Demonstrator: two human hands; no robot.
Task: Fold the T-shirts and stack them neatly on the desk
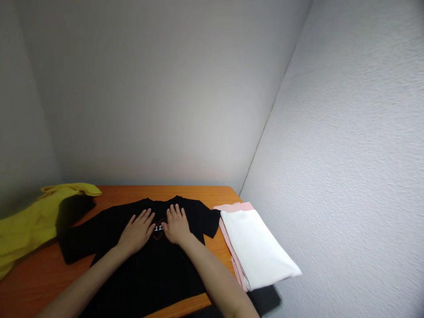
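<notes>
Both palms press flat, fingers spread: left hand point(137, 229) and right hand point(177, 225) side by side on the black shirt point(149, 260); its length runs toward the body; folded clothes point(255, 247), perhaps two, lie right.

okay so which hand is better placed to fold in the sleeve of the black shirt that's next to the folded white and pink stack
Probably the right hand. It lies flat on the black shirt beside the print, nearer the sleeve that points at the folded stack. The left hand rests toward the yellow garment.

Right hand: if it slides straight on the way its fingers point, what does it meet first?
Probably the collar of the black T-shirt under the right hand, then bare orange wooden table and the grey wall; depth unclear.
</notes>
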